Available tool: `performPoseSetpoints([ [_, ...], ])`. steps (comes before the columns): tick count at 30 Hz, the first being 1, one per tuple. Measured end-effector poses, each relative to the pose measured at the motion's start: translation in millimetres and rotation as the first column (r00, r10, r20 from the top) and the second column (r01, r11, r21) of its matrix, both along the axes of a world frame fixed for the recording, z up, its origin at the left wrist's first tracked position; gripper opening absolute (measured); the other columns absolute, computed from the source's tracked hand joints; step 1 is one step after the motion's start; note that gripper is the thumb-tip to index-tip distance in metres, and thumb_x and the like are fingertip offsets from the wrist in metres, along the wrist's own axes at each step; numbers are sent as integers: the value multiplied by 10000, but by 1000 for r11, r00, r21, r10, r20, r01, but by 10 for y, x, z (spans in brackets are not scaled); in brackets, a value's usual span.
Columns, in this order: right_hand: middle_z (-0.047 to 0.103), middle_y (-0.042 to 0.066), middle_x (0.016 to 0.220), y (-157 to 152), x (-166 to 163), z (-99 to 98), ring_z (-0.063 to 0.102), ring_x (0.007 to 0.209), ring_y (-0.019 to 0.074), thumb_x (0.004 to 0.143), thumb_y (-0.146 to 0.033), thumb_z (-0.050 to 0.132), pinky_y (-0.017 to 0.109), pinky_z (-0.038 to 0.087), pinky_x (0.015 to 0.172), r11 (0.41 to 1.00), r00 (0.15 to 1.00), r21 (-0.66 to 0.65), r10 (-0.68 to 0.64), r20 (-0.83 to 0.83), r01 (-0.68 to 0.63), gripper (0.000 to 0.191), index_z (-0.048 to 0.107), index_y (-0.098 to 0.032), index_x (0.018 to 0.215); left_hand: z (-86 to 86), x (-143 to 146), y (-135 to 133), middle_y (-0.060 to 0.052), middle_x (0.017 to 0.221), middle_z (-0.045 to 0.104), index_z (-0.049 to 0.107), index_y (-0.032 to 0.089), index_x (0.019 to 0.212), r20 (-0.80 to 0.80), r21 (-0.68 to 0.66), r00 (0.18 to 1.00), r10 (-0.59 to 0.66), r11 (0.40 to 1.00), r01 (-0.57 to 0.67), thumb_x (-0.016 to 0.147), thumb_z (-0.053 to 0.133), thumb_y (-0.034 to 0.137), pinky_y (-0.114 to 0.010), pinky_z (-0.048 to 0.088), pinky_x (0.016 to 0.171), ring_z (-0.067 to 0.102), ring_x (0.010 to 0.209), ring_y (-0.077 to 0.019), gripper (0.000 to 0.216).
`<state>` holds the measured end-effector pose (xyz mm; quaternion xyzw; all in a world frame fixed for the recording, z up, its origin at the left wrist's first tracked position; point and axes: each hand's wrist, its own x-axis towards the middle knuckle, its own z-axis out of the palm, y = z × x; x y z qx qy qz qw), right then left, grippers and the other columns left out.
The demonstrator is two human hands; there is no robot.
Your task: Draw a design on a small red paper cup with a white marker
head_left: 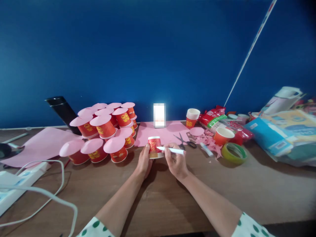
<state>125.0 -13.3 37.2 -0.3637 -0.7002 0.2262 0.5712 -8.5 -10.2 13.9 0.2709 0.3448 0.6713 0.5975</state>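
Note:
A red paper cup [153, 144] with gold markings stands in front of me, its white edge at the top. My left hand [145, 162] is closed around the cup's left side. In my right hand [176, 162] a white pen [175, 150] is gripped, its tip pointing left against or very near the cup's face. Behind the cup lies a stack of pink paper [145, 131]. Dark scissors [185, 142] rest partly on that paper, just beyond my right hand.
To the left stand several red cups [103, 129] topped with pink paper discs. A black bottle [64, 113] and a white power strip [24, 186] are farther left. On the right are stacked cups [193, 118], pink scraps [209, 143], a tape roll [234, 153] and a blue-yellow package [283, 131].

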Motion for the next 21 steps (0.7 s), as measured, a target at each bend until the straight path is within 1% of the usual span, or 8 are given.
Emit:
performPoseSetpoints([
  [7,660,50,743,5,-6,43,650,650,155,906,-252,456,241,522,576,998,998,26,-59,13,59,155,571,-191,821,-27,-4,16,-24,769,661,606,147,832,14,8,1000,23,1000,-23,755,647,444,-293,434,733,596,702,-151,310],
  [10,659,44,713,17,3,47,646,616,154,908,-256,461,245,521,570,997,998,21,-69,10,68,151,568,-197,818,-45,-8,28,-37,824,672,615,138,875,15,13,1000,10,1000,-10,769,629,451,-299,434,755,605,744,-161,330],
  [14,654,34,693,30,15,43,633,577,146,906,-258,469,243,517,565,998,998,8,-62,-7,62,147,566,-197,813,-57,-12,36,-36,834,668,619,132,892,24,10,1000,13,1000,-13,776,624,450,-282,433,745,597,735,-144,339],
  [18,643,29,703,27,13,22,643,626,149,907,-254,468,238,522,588,999,998,-5,-40,-53,40,136,560,-196,825,-41,-12,17,-24,792,660,609,137,845,12,8,1000,10,1000,-10,784,617,451,-273,428,729,589,712,-135,320],
  [21,653,41,757,23,8,4,651,678,154,906,-246,474,241,529,622,1000,998,-9,-28,-61,27,116,568,-189,867,-23,-9,2,-33,795,671,610,138,839,1,2,1000,1,1000,-1,775,621,464,-295,431,758,608,740,-158,333],
])
